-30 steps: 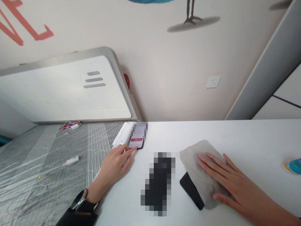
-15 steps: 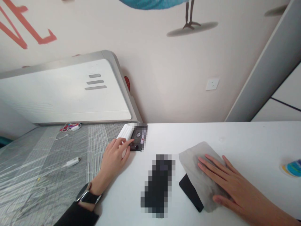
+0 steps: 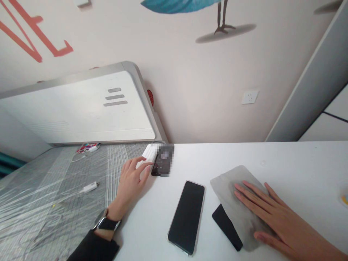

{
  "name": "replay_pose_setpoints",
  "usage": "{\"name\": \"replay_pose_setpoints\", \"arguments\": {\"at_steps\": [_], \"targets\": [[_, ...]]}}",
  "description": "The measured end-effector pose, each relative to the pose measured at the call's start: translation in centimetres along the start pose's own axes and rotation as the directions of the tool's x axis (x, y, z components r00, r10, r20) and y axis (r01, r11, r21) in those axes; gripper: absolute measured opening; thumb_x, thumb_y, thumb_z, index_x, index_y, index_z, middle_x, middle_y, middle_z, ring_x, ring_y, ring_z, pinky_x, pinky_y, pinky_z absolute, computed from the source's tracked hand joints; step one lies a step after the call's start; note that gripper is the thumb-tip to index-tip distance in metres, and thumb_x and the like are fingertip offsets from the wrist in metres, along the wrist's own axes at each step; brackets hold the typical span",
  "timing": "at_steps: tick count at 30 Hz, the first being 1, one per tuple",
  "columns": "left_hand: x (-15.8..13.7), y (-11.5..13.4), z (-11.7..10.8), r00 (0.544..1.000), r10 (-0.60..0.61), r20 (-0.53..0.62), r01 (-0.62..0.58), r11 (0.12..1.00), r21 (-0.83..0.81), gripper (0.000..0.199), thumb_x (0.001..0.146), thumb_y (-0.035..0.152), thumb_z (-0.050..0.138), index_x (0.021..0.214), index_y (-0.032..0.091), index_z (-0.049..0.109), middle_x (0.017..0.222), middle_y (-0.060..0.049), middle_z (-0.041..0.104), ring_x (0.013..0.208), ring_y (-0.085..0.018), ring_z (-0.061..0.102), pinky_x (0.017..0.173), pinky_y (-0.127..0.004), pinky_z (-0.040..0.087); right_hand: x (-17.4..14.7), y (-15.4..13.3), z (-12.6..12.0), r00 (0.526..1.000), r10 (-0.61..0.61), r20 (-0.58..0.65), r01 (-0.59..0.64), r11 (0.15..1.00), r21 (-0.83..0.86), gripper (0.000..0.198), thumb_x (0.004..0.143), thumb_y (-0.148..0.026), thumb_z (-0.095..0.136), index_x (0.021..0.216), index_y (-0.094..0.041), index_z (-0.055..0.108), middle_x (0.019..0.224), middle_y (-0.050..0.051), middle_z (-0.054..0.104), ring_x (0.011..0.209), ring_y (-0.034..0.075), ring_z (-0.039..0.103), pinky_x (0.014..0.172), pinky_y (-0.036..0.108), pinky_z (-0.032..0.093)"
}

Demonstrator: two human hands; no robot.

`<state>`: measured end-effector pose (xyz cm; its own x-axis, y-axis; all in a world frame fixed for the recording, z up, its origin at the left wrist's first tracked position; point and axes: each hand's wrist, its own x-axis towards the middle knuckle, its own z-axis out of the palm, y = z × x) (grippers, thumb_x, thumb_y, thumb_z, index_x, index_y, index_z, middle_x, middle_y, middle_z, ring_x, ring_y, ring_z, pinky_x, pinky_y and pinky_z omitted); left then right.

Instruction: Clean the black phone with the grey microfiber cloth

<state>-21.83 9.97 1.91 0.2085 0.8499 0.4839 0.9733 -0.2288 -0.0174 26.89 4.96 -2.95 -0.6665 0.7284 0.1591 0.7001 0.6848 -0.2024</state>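
My left hand (image 3: 134,177) is at the left edge of the white table, fingers apart and a little bent. Its index fingertip meets or hovers by the edge of a dark phone-like device (image 3: 160,163), partly blurred out; contact I cannot tell. Beside that device lies a white ribbed object (image 3: 149,152). Palm down, my right hand (image 3: 268,208) rests with spread fingers on a thin grey cloth or pouch (image 3: 227,181). A flat black piece (image 3: 227,227) sticks out from under its lower left side; the rest is hidden. Between my hands lies a black-screened smartphone (image 3: 186,215) with a clear case.
On the left, a bed (image 3: 73,203) under clear plastic holds a white charger (image 3: 90,186) with a cable. Its white headboard (image 3: 81,112) stands against the wall. A wall socket (image 3: 250,96) is above the white table (image 3: 304,170). A small yellow-and-white object (image 3: 344,199) sits at the right edge.
The view has shifted slightly, moving the scene a little rightward. My left index finger has drawn back from over the dark device to its edge. My right hand stays flat on the grey piece.
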Motion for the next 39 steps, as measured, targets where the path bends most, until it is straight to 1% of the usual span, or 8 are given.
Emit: {"name": "replay_pose_setpoints", "arguments": {"at_steps": [5, 10, 15, 20, 23, 26, 32, 39], "targets": [[-0.2, -0.4, 0.2, 1.0, -0.026, 0.015, 0.026, 0.999, -0.025, 0.028, 0.104, 0.036, 0.049, 0.109, 0.021, 0.072, 0.124, -0.008, 0.062, 0.118, -0.026, 0.054, 0.104, -0.051, 0.043, 0.0, 0.1, 0.0, 1.0, -0.007, -0.012, 0.007, 1.0, 0.012, 0.085, 0.097, -0.057, 0.057, 0.165, -0.038, 0.01, 0.165, 0.003, 0.034, 0.148, 0.04, 0.041, 0.115, 0.073, 0.036], [-0.1, -0.5, 0.3, 0.999, -0.018, 0.051, 0.021, 0.999, -0.05, 0.029, 0.104, 0.037, 0.049, 0.108, 0.021, 0.073, 0.125, -0.008, 0.063, 0.12, -0.026, 0.055, 0.106, -0.053, 0.042, -0.2, 0.1, 0.1, 0.999, -0.029, -0.031, 0.028, 0.999, -0.025, 0.086, 0.098, -0.058, 0.054, 0.166, -0.038, 0.006, 0.164, 0.004, 0.035, 0.145, 0.042, 0.045, 0.109, 0.076, 0.041], [-0.1, -0.3, 0.0, 0.999, -0.025, 0.039, 0.027, 0.998, -0.054, 0.025, 0.103, 0.035, 0.052, 0.11, 0.02, 0.07, 0.124, -0.007, 0.063, 0.119, -0.025, 0.056, 0.105, -0.051, 0.045, -0.8, 0.8, 1.5, 0.997, -0.05, -0.058, 0.047, 0.997, -0.054, 0.086, 0.097, -0.06, 0.053, 0.166, -0.037, 0.006, 0.162, 0.006, 0.038, 0.14, 0.043, 0.05, 0.106, 0.079, 0.043], [-0.3, -0.2, -0.1, 0.998, -0.065, -0.02, 0.064, 0.996, -0.065, 0.023, 0.103, 0.035, 0.053, 0.112, 0.018, 0.067, 0.119, -0.007, 0.064, 0.109, -0.022, 0.06, 0.1, -0.047, 0.048, -1.2, 1.4, 2.5, 0.999, -0.024, -0.025, 0.023, 0.998, -0.055, 0.086, 0.097, -0.06, 0.053, 0.166, -0.036, 0.007, 0.165, 0.006, 0.033, 0.146, 0.042, 0.042, 0.114, 0.079, 0.03], [-0.2, -0.2, -0.2, 0.997, -0.077, -0.019, 0.075, 0.995, -0.068, 0.023, 0.103, 0.036, 0.054, 0.109, 0.018, 0.068, 0.116, -0.006, 0.065, 0.107, -0.022, 0.061, 0.099, -0.046, 0.049, -1.4, 1.6, 2.7, 1.0, -0.018, -0.009, 0.017, 0.999, -0.05, 0.087, 0.097, -0.06, 0.054, 0.166, -0.036, 0.008, 0.165, 0.005, 0.032, 0.148, 0.042, 0.039, 0.116, 0.078, 0.026], [-0.2, -0.1, -0.1, 0.998, -0.064, 0.0, 0.063, 0.996, -0.069, 0.022, 0.103, 0.035, 0.055, 0.106, 0.018, 0.068, 0.115, -0.006, 0.066, 0.107, -0.022, 0.062, 0.098, -0.046, 0.049, -1.4, 1.6, 2.6, 1.0, -0.012, -0.003, 0.011, 0.999, -0.043, 0.087, 0.096, -0.06, 0.055, 0.166, -0.037, 0.009, 0.166, 0.005, 0.031, 0.148, 0.042, 0.039, 0.117, 0.077, 0.025], [-0.2, -0.2, 0.4, 1.0, -0.023, 0.008, 0.024, 0.998, -0.054, 0.018, 0.101, 0.033, 0.059, 0.106, 0.018, 0.068, 0.114, -0.005, 0.066, 0.105, -0.021, 0.062, 0.096, -0.045, 0.051, -1.2, 1.5, 2.2, 1.0, -0.012, -0.003, 0.012, 1.0, -0.026, 0.086, 0.098, -0.059, 0.052, 0.166, -0.038, 0.005, 0.165, 0.006, 0.032, 0.147, 0.044, 0.04, 0.112, 0.08, 0.031], [-0.1, -0.4, 0.6, 0.999, 0.028, -0.035, -0.03, 0.999, -0.044, 0.016, 0.1, 0.03, 0.061, 0.106, 0.018, 0.068, 0.113, -0.005, 0.067, 0.102, -0.02, 0.063, 0.093, -0.043, 0.053, -1.1, 1.4, 1.8, 1.0, -0.008, 0.001, 0.008, 0.999, 0.032, 0.087, 0.096, -0.058, 0.055, 0.165, -0.039, 0.007, 0.165, 0.004, 0.032, 0.146, 0.044, 0.041, 0.115, 0.08, 0.023]]}}
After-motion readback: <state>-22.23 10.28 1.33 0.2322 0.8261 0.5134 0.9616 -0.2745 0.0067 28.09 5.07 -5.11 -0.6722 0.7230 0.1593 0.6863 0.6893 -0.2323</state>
